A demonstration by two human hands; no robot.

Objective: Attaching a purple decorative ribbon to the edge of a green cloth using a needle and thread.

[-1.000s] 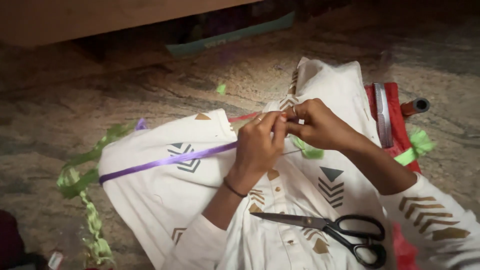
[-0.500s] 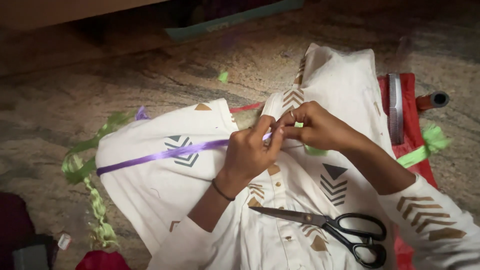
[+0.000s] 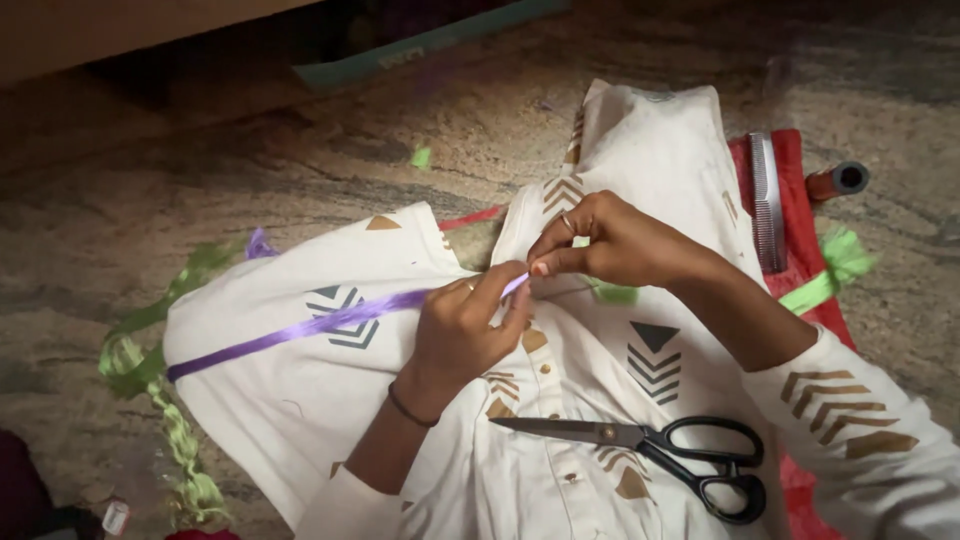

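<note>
Pinching one purple ribbon (image 3: 300,335), left hand (image 3: 462,335) and right hand (image 3: 610,243) fingers pressed together, one scissors (image 3: 650,452)

— How's your light?
— Warm and dim. Your white garment (image 3: 600,400) reads clearly, but the top edge falls into dark shadow.
— Sharpness?
— Soft throughout; your corners blur, no glare.

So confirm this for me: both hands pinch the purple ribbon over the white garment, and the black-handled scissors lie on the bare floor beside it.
Not quite. In the head view the left hand and right hand do pinch the purple ribbon over the white garment, but the black-handled scissors lie on the garment itself, not on the bare floor.
</note>
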